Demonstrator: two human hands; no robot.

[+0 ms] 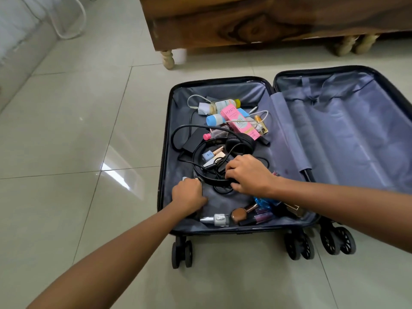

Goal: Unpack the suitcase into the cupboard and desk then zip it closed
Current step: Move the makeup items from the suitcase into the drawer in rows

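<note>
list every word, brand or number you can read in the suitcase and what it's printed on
"POND'S": on the pink box lying in the left half of the open suitcase.
Smaller print lower on the same box: too blurred to read.
Labels on the clear bottle, the blue tube and the small cosmetics near the front edge: too small to read.

Bright, even daylight; window glare on floor tiles (116, 172); edges bowed.

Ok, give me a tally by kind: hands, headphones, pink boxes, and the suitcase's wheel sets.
hands: 2
headphones: 1
pink box: 1
wheel sets: 3
Total: 7
</note>
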